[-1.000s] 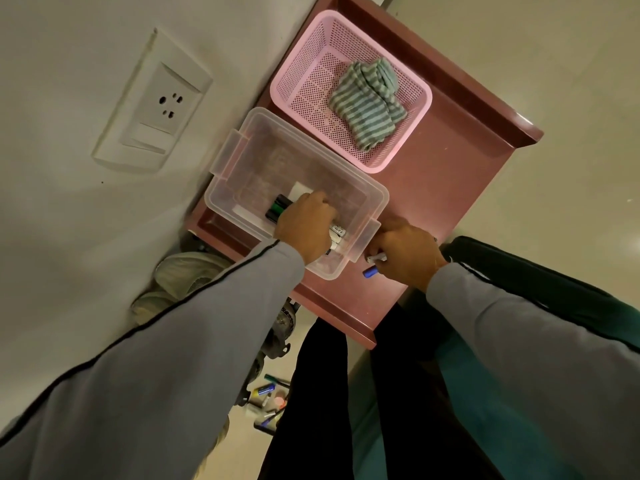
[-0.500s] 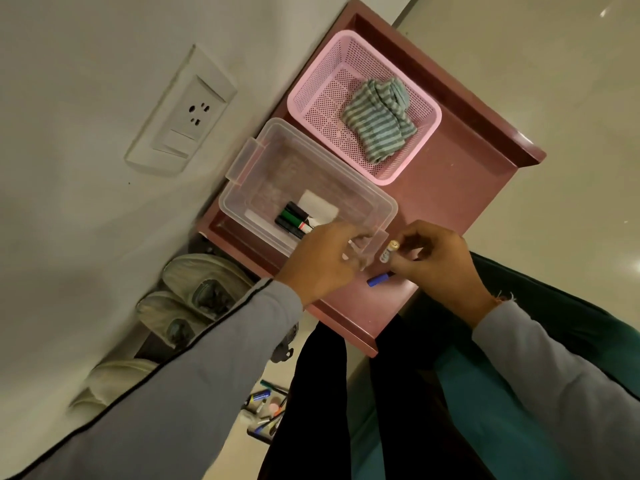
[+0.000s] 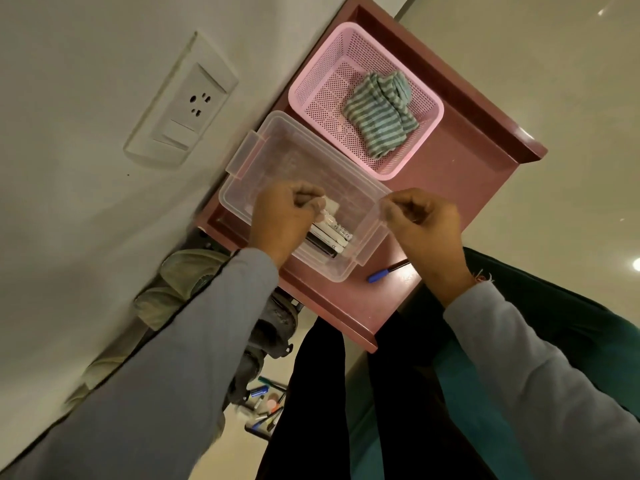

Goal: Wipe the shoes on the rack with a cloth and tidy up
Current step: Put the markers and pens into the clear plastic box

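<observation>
Tidy-up step: left hand (image 3: 284, 220) pinches a white marker (image 3: 327, 216) inside the clear box (image 3: 242, 161), right hand (image 3: 420, 220) curled, contents unclear; cloth (image 3: 379, 112) sits in pink basket (image 3: 422, 147); blue pen (image 3: 386, 271) on the rack top (image 3: 467, 188) likely next.

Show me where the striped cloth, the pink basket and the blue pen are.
striped cloth (image 3: 379, 116), head view, middle of the folded fabric
pink basket (image 3: 304, 81), head view, its left wall
blue pen (image 3: 378, 276), head view, its blue cap

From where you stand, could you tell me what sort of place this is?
Probably a home entryway: a maroon wooden shoe rack against a wall, pale worn shoes below, a white wall socket beside it.
</observation>
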